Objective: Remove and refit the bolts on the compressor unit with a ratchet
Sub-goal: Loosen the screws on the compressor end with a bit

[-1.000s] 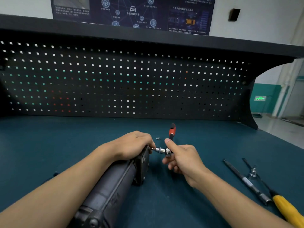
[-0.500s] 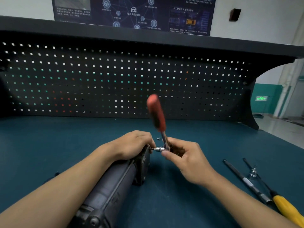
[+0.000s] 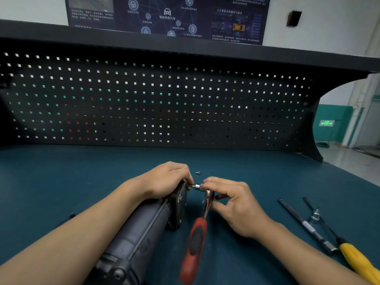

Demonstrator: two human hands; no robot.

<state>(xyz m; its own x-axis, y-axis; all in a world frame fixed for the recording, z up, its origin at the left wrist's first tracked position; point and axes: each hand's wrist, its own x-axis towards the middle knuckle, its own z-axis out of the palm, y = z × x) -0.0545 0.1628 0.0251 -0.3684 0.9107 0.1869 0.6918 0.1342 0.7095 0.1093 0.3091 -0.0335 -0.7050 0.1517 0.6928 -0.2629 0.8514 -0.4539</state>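
Workbench, mid-job: L hand (image 3: 164, 179) is gripping the far end of the compressor unit (image 3: 139, 233), fingers curled over its end plate (image 3: 181, 202). The unit is lying on the teal bench (image 3: 82, 182) w/ its long axis running near-left to far-right. R hand (image 3: 230, 200) is pinching the ratchet (image 3: 207, 202) at its head, w/ the socket (image 3: 197, 186) pointing left into the plate. The red handle (image 3: 195, 243) is hanging toward the near edge, so a swing prob. falls to the R hand, the closer one. A loose bolt (image 3: 198, 173) is lying just beyond.
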